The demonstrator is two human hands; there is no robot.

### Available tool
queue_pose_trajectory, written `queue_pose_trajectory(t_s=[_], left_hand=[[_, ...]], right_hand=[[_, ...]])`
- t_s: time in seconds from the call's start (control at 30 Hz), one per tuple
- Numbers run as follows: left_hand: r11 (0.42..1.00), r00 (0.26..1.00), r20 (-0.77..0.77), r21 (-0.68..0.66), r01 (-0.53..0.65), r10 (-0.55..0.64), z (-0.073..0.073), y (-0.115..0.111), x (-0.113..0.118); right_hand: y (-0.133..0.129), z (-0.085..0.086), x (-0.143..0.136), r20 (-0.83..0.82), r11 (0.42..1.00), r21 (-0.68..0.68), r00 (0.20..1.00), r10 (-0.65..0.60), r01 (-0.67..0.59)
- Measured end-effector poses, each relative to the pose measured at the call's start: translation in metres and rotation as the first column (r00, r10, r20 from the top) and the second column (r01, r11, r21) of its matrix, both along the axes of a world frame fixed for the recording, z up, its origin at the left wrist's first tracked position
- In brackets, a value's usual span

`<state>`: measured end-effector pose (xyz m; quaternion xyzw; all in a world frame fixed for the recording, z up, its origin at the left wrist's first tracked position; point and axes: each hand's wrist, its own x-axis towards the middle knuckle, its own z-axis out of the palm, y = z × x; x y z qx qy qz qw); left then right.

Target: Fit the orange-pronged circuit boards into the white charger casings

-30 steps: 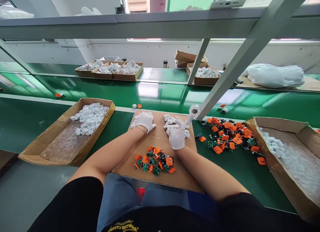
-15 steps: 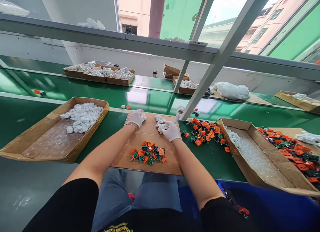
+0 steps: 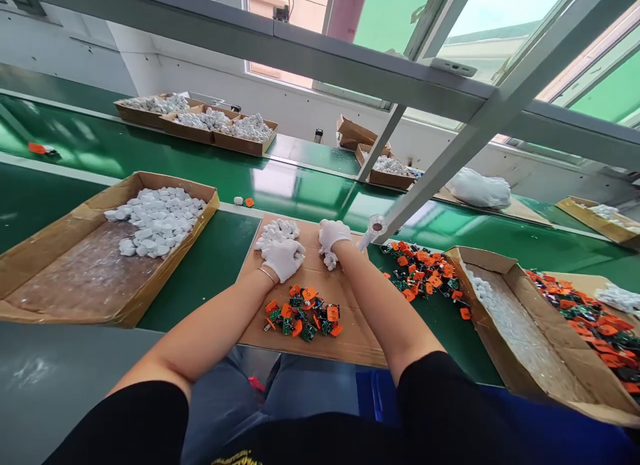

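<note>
My left hand [image 3: 283, 259], in a white glove, is curled low over the cardboard sheet [image 3: 345, 331], at the near edge of a pile of small white plastic pieces [image 3: 276, 231]. Its fingers are bent inward, and what they hold is too small to make out. My gloved right hand [image 3: 334, 235] bends over a smaller cluster of white pieces [image 3: 329, 260]; its fingertips are mostly covered, so its grip contents are unclear. Nearer my body lies a heap of orange parts with green circuit boards [image 3: 303, 313].
A cardboard tray of white pieces [image 3: 127, 311] stands left. Right are more orange-and-green assemblies [image 3: 420, 268] and another tray [image 3: 530, 338]. A clear-headed tool [image 3: 376, 226] lies beyond my right hand, near a slanting metal post [image 3: 435, 161]. Boxes [image 3: 240, 143] sit at the back.
My left hand has come nearer my body, exposing a white pile beyond it. My right hand has moved farther away over its cluster. The camera view has tilted and shifted.
</note>
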<state>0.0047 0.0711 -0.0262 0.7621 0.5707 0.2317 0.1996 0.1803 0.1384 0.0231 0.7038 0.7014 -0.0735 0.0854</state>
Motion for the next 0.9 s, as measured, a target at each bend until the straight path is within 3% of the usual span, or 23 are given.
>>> queue_pose_trajectory(t_s=[0.2, 0.37, 0.5, 0.63, 0.73, 0.9], left_hand=[[0.995, 0.981, -0.164, -0.038, 0.095, -0.100, -0.001, 0.001, 0.000], [0.984, 0.954, -0.246, -0.073, 0.160, -0.173, 0.000, 0.002, -0.005], [0.982, 0.939, -0.289, -0.075, 0.171, -0.186, 0.002, 0.003, -0.006], [0.988, 0.936, -0.314, -0.054, 0.146, -0.155, 0.006, 0.001, -0.003], [0.993, 0.938, -0.324, -0.051, 0.110, -0.121, 0.007, -0.001, -0.002], [0.980, 0.935, -0.300, -0.117, 0.161, -0.190, 0.006, 0.000, -0.005]], right_hand=[[0.036, -0.002, -0.009, 0.028, 0.982, -0.189, 0.999, 0.029, -0.023], [0.034, 0.002, 0.002, -0.006, 0.987, -0.148, 0.998, 0.055, -0.055], [0.016, 0.004, 0.015, -0.095, 0.997, -0.003, 0.993, 0.071, -0.072], [-0.016, -0.005, 0.022, -0.131, 0.984, 0.175, 0.989, 0.068, -0.045], [-0.039, -0.016, 0.026, -0.143, 0.976, 0.214, 0.987, 0.067, -0.036], [-0.063, -0.025, 0.035, -0.183, 0.972, 0.234, 0.980, 0.079, -0.034]])
